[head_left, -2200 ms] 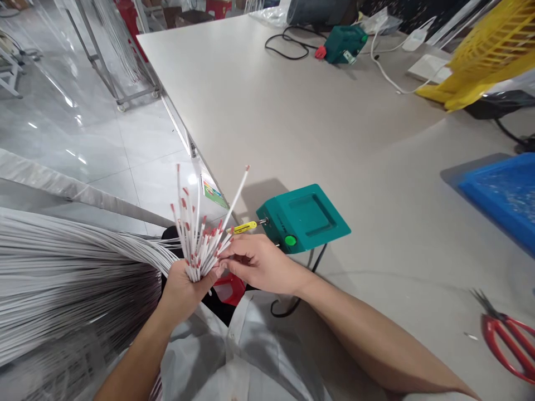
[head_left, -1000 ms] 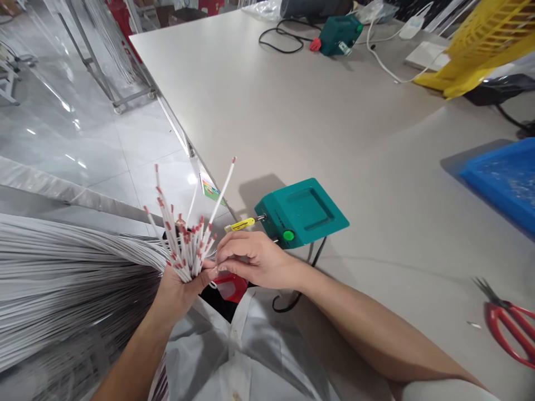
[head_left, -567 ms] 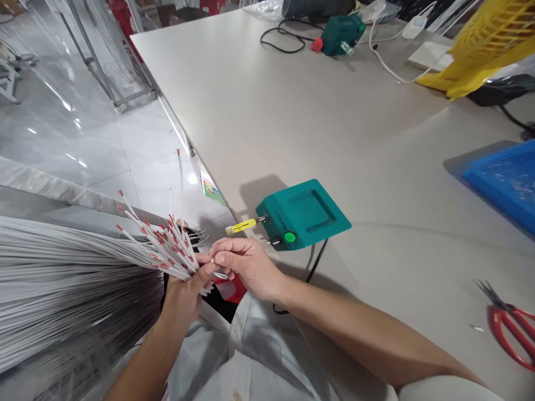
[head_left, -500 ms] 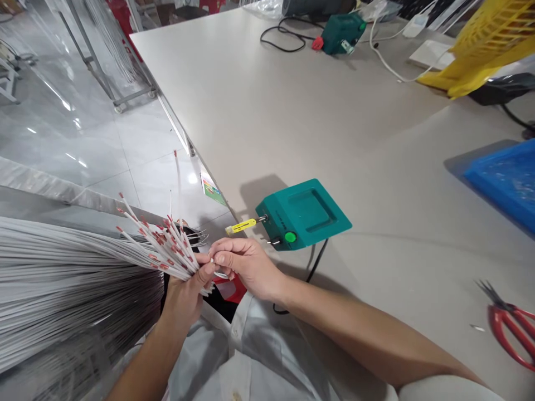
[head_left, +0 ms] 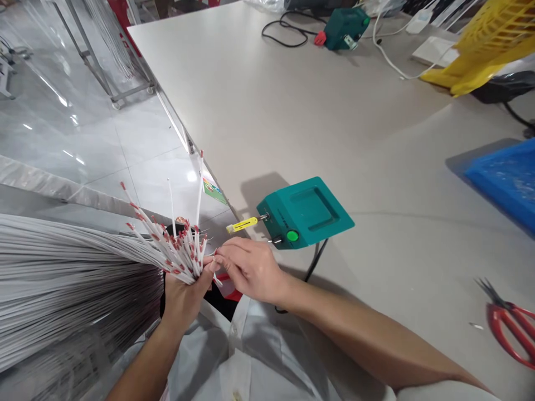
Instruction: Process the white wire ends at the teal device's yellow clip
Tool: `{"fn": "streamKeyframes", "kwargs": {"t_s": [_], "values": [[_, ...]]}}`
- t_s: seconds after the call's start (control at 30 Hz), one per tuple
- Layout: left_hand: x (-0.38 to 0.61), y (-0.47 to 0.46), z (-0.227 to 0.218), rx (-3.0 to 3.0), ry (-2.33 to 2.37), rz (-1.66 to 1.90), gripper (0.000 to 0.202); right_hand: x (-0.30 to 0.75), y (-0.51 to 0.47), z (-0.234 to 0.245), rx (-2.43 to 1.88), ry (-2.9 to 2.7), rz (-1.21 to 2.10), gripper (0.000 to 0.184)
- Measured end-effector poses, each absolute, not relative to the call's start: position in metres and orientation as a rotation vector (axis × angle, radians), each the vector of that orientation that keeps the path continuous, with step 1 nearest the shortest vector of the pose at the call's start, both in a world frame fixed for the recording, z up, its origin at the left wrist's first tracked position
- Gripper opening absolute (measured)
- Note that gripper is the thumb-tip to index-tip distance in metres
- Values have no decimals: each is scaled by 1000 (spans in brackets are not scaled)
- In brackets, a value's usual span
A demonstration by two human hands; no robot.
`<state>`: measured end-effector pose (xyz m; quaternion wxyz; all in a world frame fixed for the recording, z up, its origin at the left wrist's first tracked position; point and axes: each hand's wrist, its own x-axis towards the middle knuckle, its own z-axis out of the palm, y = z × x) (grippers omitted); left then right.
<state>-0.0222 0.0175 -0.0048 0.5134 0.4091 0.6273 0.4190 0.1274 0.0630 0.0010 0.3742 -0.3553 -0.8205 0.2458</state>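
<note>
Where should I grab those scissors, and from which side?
Probably by the red handles, your right hand coming down from above, on the near side: the scissors lie flat, blades pointing away and left, handles toward you and rightward.

White wires [head_left: 188, 262] tipped red; a teal device [head_left: 315, 209] with a green button [head_left: 292, 236]; red-handled scissors [head_left: 506, 307]; a blue tray [head_left: 497, 196]; a pale grey table [head_left: 292, 111].

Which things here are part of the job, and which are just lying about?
Probably the job:
red-tipped white wires, bunched in the left hand; right hand beside them

Probably lying about:
red scissors
blue tray
near green box, though perhaps used too
</note>
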Motion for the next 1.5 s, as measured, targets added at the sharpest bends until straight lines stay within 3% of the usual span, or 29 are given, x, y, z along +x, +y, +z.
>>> {"fn": "streamKeyframes", "kwargs": {"t_s": [0.1,0.17,0.23,0.43,0.73,0.83,1.03,1.33,1.5], "values": [[-16,17,1,1055,1609,1013,16,133,68,1,-757,-2426,141,16],[-13,18,4,1092,1650,983,18,135,70,3,-709,-2522,6,17],[-14,20,3,1082,1688,981,20,137,71,6,-706,-2538,102,18],[-22,21,-7,940,1693,1126,19,136,67,14,-933,-2153,796,19],[-15,22,6,1113,1575,1018,10,131,67,9,-968,-2046,977,16],[-17,23,3,1038,1525,1001,9,131,64,7,-1024,-2183,815,15],[-19,24,0,930,1518,1026,10,130,56,11,-952,-2533,77,22],[-20,25,-3,882,1566,1099,12,134,62,22,-1156,-2191,859,17],[-24,25,0,968,1456,980,10,134,65,10,-951,-2304,762,20]]}}
